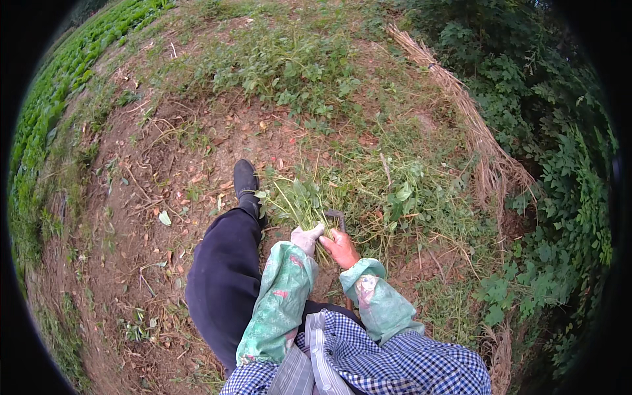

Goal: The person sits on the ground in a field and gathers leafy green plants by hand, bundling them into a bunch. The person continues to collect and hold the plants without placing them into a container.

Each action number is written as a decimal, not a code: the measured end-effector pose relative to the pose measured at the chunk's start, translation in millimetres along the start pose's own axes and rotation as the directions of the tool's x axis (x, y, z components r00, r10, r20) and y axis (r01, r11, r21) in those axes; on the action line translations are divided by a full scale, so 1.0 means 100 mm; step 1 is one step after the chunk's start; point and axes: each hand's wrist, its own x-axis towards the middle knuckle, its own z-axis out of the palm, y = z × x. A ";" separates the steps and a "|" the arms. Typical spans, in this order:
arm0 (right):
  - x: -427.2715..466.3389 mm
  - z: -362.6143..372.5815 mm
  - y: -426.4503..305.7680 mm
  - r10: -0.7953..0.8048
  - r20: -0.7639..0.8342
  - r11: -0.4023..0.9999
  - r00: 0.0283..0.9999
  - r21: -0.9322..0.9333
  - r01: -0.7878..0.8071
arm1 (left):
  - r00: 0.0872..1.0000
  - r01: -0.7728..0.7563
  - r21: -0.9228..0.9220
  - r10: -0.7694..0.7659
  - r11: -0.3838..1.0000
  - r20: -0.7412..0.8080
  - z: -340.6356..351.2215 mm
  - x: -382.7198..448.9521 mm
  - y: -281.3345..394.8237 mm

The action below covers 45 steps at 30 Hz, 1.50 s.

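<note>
My left hand (307, 239), in a pale glove, is closed around a bunch of leafy green stems (300, 200). Bare and close beside it, my right hand (340, 248) touches the same stems with its thumb and bent fingers; whether it grips them is hard to tell. The leafy ends point away from me, and the lower ends show between my hands. Just beyond my right hand lies a dark metal tool head (335, 214), partly hidden by stems; a bit of what looks like its handle shows below my right sleeve.
Cut or pulled weeds (410, 197) cover the ground ahead and right. A tied bundle of dry stalks (459, 94) lies along dense green bushes (568, 173). My dark boot (245, 180) stands on leaf-strewn soil. Low crop rows (44, 103) run at the far left.
</note>
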 end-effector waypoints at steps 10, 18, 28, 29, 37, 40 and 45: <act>-0.05 -0.05 -0.06 -0.083 -0.092 0.904 0.992 -0.426 0.036 | 0.999 0.027 0.017 -0.027 1.000 0.025 0.02 -0.08 0.11; 0.02 -0.09 -0.02 0.163 -0.113 0.874 0.980 0.477 -0.090 | 0.995 0.051 -0.028 -0.053 0.998 -0.084 0.05 0.00 0.17; -0.03 -0.53 -0.06 0.162 -0.014 0.476 0.987 0.877 -0.066 | 0.999 0.050 -0.194 -0.049 0.980 0.010 0.03 -0.02 0.25; -0.05 -0.48 -0.14 0.203 -0.038 0.521 0.979 0.850 -0.074 | 0.996 0.047 -0.189 -0.033 0.981 0.079 0.01 -0.03 0.25; -0.08 -0.42 -0.11 0.109 0.220 0.633 0.969 0.737 -0.239 | 0.981 0.097 -0.319 -0.037 0.943 0.191 0.13 -0.09 0.30; -0.07 -0.28 -0.08 0.159 0.113 0.751 0.981 0.632 -0.195 | 0.984 0.106 -0.304 -0.057 0.947 0.167 0.13 -0.11 0.31; -0.08 -0.17 -0.23 0.171 0.070 0.855 0.983 0.486 -0.184 | 0.983 0.066 -0.235 -0.023 0.970 0.183 0.05 -0.08 0.25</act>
